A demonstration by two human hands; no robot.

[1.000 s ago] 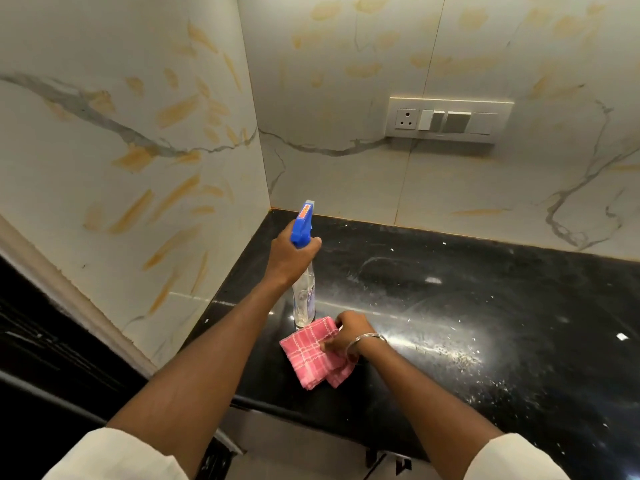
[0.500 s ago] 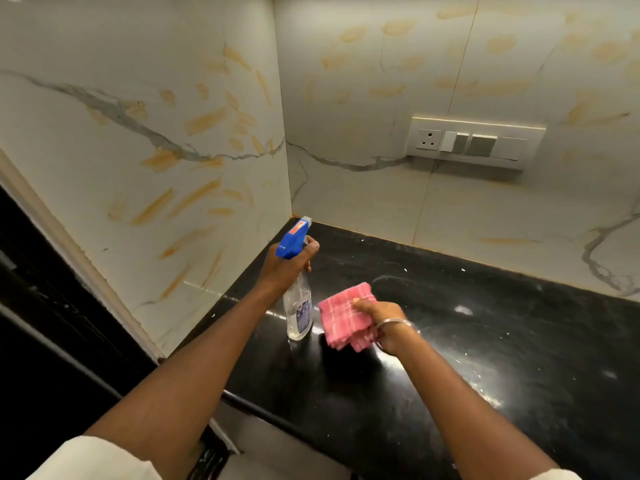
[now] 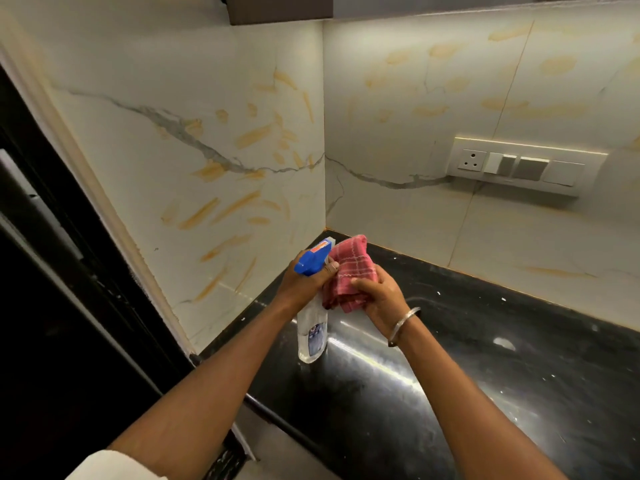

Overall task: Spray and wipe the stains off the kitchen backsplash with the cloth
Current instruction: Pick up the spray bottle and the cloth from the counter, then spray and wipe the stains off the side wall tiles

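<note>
The left hand [image 3: 304, 282] is curled round the neck of the spray bottle [image 3: 312, 332], lifting it clear above the black bench [image 3: 485, 341] with its blue trigger head near the corner. The right hand [image 3: 379, 299] grips the bunched pink checked cloth [image 3: 349, 275], which touches the bottle's head. Orange stains [image 3: 252, 135] streak both walls of the marble backsplash [image 3: 415, 216] behind.

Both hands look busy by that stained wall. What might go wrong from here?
1. The pink cloth in the right hand is bunched right beside the nozzle of the spray bottle that the left hand grips; a squeeze now might soak cloth, not stains.
2. The socket panel sits among stains on the back wall; spray could wet it.
</note>
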